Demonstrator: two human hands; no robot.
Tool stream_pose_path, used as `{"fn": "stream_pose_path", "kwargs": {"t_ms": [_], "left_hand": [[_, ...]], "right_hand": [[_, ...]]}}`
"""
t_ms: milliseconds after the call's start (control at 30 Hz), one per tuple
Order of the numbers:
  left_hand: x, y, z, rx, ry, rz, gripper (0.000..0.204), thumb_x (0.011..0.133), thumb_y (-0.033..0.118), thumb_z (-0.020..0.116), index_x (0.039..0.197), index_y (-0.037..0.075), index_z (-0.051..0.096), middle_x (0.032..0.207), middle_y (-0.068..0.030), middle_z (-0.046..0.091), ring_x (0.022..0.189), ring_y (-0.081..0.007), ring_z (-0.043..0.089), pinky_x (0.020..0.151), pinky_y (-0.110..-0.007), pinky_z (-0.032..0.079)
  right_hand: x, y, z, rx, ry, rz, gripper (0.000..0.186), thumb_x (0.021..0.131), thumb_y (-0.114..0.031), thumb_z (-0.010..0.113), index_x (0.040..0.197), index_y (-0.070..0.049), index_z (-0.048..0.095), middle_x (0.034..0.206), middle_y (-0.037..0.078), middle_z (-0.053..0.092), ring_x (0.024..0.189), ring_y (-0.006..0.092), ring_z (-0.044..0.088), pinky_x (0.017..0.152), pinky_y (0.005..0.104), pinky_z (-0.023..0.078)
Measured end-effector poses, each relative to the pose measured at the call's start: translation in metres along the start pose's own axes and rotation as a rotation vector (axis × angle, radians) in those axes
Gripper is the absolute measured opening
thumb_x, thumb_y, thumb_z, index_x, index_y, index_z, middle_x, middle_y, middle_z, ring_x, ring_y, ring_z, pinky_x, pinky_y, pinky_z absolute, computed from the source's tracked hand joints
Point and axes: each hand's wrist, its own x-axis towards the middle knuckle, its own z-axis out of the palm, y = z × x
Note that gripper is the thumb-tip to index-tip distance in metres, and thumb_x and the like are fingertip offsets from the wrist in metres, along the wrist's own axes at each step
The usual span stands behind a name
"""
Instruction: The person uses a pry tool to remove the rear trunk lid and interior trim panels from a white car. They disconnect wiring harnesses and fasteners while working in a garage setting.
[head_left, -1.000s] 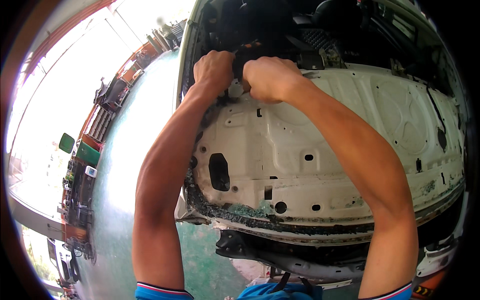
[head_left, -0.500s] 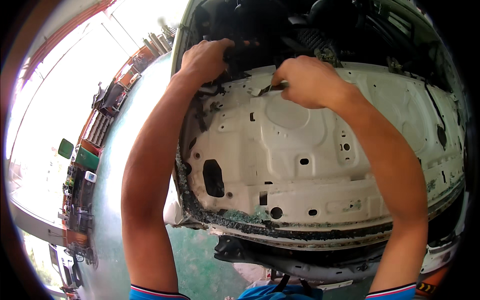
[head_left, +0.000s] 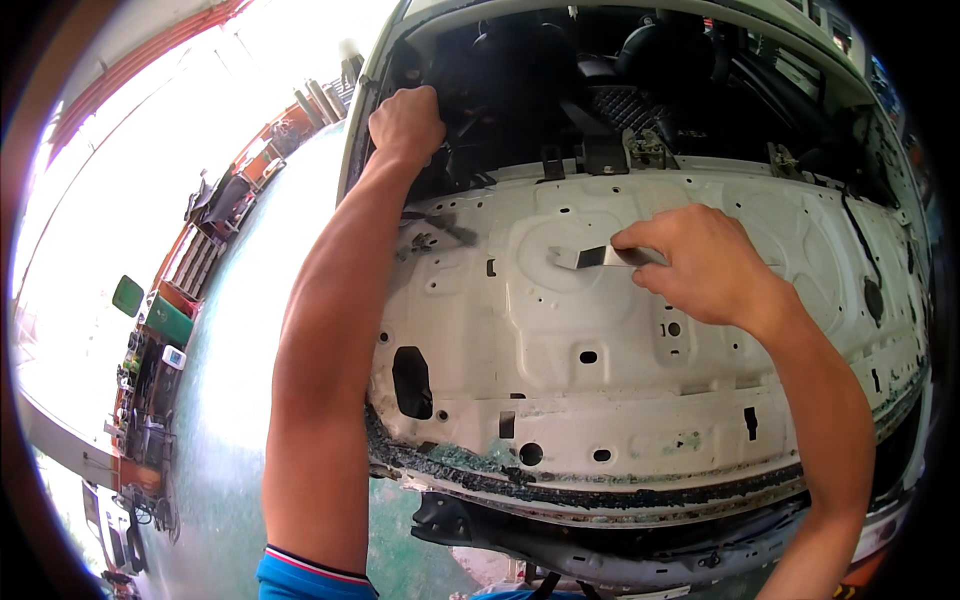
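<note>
In my right hand (head_left: 710, 265) is a flat metal pry tool (head_left: 592, 257), pinched between thumb and fingers. Its thin, bent end points left above the bare cream metal panel (head_left: 470, 345) of a car body. Farther off, at the left side of the car's opening, my left hand (head_left: 408, 125) is closed in a fist beside the dark interior. Whatever its fingers may hold is hidden. Several holes and slots pierce the panel, and a dark smudge (head_left: 448, 228) marks its far left corner.
Behind the panel lie dark seats (head_left: 665, 55) and metal brackets (head_left: 650, 148). Broken glass bits (head_left: 470, 457) line the near edge, with a black bumper part (head_left: 450, 518) below it. Shelves, a green bin (head_left: 170, 317) and gas cylinders (head_left: 318, 100) stand along the left wall.
My right hand has drawn the pry tool back from the panel's far edge, nearer and to the right. My left hand stays at the far left and is now more tightly closed.
</note>
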Motion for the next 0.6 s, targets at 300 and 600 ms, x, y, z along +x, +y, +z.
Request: {"fn": "stream_pose_path", "kwargs": {"t_ms": [300,600], "left_hand": [[0.015,-0.003,-0.008,-0.056,-0.261,0.131,0.055,0.076,0.033,0.079,0.120,0.004,0.065,0.110,-0.0180,0.070,0.106,-0.0349,0.067,0.094,-0.045,0.051],[-0.040,-0.006,-0.059,-0.011,-0.219,0.305,0.084,0.079,0.033,0.080,0.146,-0.001,0.042,0.121,-0.0205,0.064,0.111,-0.0303,0.063,0.097,-0.039,0.049]], "right_hand": [[-0.010,0.003,0.009,0.013,0.060,-0.089,0.030,0.078,-0.001,0.060,0.104,-0.007,0.074,0.082,0.015,0.070,0.082,0.0335,0.068,0.078,0.0443,0.053],[-0.016,0.005,0.013,0.017,-0.012,-0.133,0.046,0.076,0.008,0.055,0.119,-0.001,0.067,0.101,0.017,0.066,0.097,0.0367,0.064,0.090,0.0444,0.051]]}}
